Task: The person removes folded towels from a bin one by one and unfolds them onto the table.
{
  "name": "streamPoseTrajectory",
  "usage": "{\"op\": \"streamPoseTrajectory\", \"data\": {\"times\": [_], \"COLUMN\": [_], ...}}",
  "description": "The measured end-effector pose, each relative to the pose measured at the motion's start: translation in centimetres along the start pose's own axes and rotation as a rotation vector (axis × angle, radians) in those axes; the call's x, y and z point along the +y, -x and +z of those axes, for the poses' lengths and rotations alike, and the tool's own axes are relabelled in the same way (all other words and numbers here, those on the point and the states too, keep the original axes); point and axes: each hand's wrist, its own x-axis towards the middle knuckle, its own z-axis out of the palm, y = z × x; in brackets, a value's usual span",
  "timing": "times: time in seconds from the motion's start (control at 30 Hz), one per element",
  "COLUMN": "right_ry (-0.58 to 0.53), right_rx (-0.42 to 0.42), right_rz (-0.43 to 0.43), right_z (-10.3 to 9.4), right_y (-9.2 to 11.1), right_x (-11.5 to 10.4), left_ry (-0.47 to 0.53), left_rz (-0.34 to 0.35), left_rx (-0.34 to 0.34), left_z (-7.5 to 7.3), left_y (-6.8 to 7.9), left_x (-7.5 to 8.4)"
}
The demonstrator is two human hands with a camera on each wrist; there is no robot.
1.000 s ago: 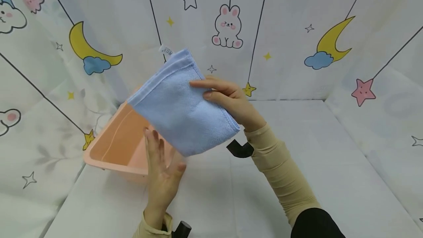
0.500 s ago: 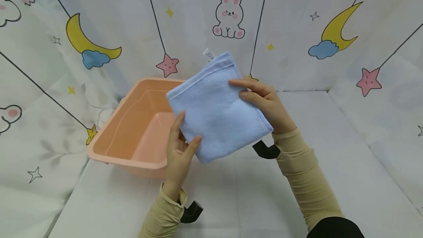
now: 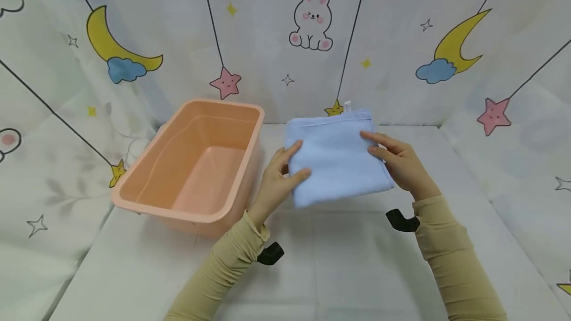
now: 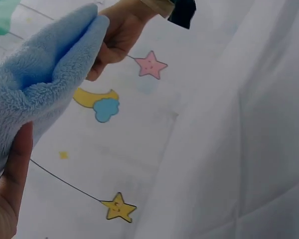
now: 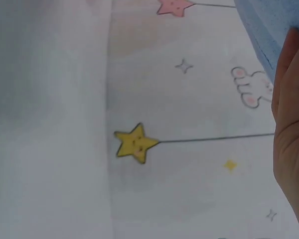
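Note:
A folded light blue towel (image 3: pixel 334 162) is held up over the white table, to the right of the basin, with a small white tag at its top edge. My left hand (image 3: pixel 278 180) pinches its left side, thumb in front and other fingers partly behind. On the opposite side, my right hand (image 3: pixel 399 162) grips the edge between thumb and fingers. In the left wrist view the fluffy towel (image 4: pixel 40 79) shows folded layers gaping at the bottom. The right wrist view catches only a corner of the towel (image 5: pixel 269 35) beside my right hand (image 5: pixel 294 109).
A peach plastic basin (image 3: pixel 241 182) stands on the left of the white table (image 3: pixel 348 281), nothing visible inside it. White curtains (image 3: pixel 267 38) printed with moons, stars and a rabbit surround the table on the back and sides.
The towel has moved right, away from in front of the basin, and turned level. My left hand, first apart from it, has taken hold of its left side.

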Motion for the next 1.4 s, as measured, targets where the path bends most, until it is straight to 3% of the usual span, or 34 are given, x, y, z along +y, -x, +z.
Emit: {"op": "streamPoseTrajectory", "data": {"times": [0.13,0.27,0.57,0.8,1.13,1.27,1.4], "right_ry": [0.091,0.078,0.148,0.203,0.286,0.366,0.382], "right_rx": [0.013,0.017,0.037,0.013,-0.011,0.007,0.006], "right_rz": [0.102,0.149,0.18,0.24,0.251,0.234,0.285], "right_z": [-2.0,-3.6,-5.3,-5.8,-6.0,-5.9,-6.1], "right_y": [0.6,0.6,-1.0,-1.3,-2.0,-2.0,-2.0], "right_x": [3.1,6.0,11.7,13.7,15.6,15.7,15.3], "left_ry": [-0.085,-0.167,-0.355,-0.44,-0.569,-0.605,-0.704], "left_rz": [-0.09,-0.167,-0.203,-0.218,-0.251,-0.256,-0.255], "left_rx": [-0.054,-0.094,-0.141,-0.195,-0.281,-0.315,-0.304], "left_z": [1.5,3.0,4.6,5.4,5.9,6.0,6.0], "left_y": [-1.3,-2.5,-4.5,-5.0,-5.9,-6.1,-6.1], "left_x": [-2.6,-4.8,-8.0,-10.5,-11.8,-11.5,-10.8]}}
